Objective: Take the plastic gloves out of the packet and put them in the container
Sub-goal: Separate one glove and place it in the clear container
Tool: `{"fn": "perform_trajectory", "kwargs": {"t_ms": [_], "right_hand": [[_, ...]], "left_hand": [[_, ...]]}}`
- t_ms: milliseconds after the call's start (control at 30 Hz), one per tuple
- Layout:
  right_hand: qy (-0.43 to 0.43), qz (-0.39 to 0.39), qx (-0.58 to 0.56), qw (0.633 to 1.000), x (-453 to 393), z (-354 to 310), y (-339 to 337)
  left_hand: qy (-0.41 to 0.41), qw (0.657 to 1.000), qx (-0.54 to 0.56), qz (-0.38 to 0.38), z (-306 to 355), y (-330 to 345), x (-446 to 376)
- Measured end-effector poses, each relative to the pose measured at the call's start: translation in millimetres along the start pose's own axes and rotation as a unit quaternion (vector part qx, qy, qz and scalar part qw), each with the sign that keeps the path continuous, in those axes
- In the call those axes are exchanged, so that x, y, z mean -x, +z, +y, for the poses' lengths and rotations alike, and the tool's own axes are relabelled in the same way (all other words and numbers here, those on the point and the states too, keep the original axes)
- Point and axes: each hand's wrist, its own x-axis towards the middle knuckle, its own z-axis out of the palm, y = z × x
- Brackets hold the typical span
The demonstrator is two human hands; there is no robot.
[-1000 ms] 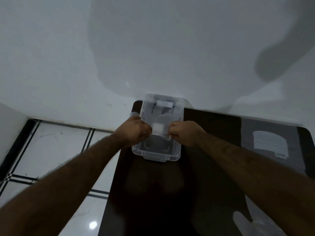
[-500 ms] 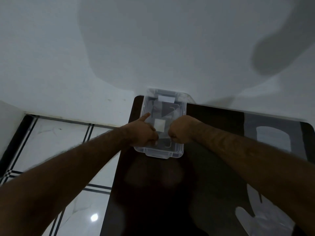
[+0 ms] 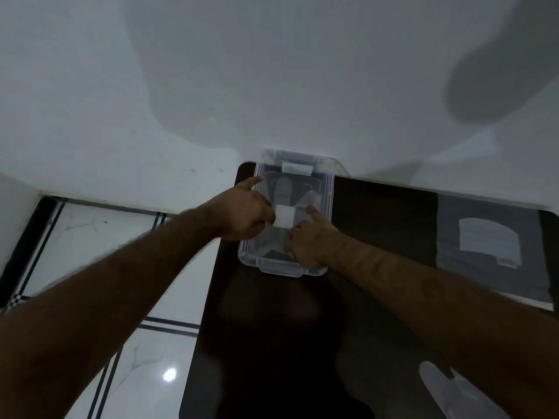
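Observation:
A clear plastic container [image 3: 328, 189] stands at the far left corner of the dark table [image 3: 378, 225], against the wall. Over it, my left hand [image 3: 242, 210] and my right hand [image 3: 308, 237] hold a folded clear plastic glove [image 3: 285, 217] between them; its white square fold shows between the fingers. My left index finger points along the container's left rim. My right index finger rests on the glove's right side. Another clear glove [image 3: 453, 391] lies on the table near my right elbow. A packet [image 3: 487, 243] with a pale window lies flat at the right.
The white wall [image 3: 272, 71] rises directly behind the container. The table's left edge drops to a glossy white tiled floor [image 3: 99, 237] with dark lines. Bare dark tabletop lies between my arms.
Both hands have pushed the folded glove lower and further into the container. My right index finger has stretched out onto the glove; the view has drifted slightly.

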Motion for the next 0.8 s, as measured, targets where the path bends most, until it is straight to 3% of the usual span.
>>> {"fn": "perform_trajectory", "kwargs": {"t_ms": [67, 200, 400, 533, 700, 800], "right_hand": [[0.013, 0.014, -0.024, 1.000, 4.7, -6.2, 3.5], [0.041, 0.025, -0.084, 0.995, 9.0, -13.8, 1.5], [0.043, 0.002, -0.119, 0.992, 8.9, -16.5, 0.9], [0.044, -0.003, -0.127, 0.991, 13.5, -14.2, -4.5], [0.045, -0.004, -0.123, 0.991, 14.3, -12.1, -3.1], [0.042, 0.005, -0.109, 0.993, 15.1, -11.4, -1.6]], "left_hand": [[-0.022, 1.000, -0.004, 0.016, -2.2, -2.0, -8.3], [-0.074, 0.996, -0.027, -0.033, 0.0, -6.0, -49.5], [-0.091, 0.976, -0.173, -0.097, 20.0, -0.8, -103.0], [-0.122, 0.965, -0.199, -0.121, 24.9, 7.0, -111.6], [-0.214, 0.957, -0.185, -0.059, 26.7, 16.3, -105.0], [-0.188, 0.959, -0.205, -0.060, 25.8, 20.0, -103.5]]}}
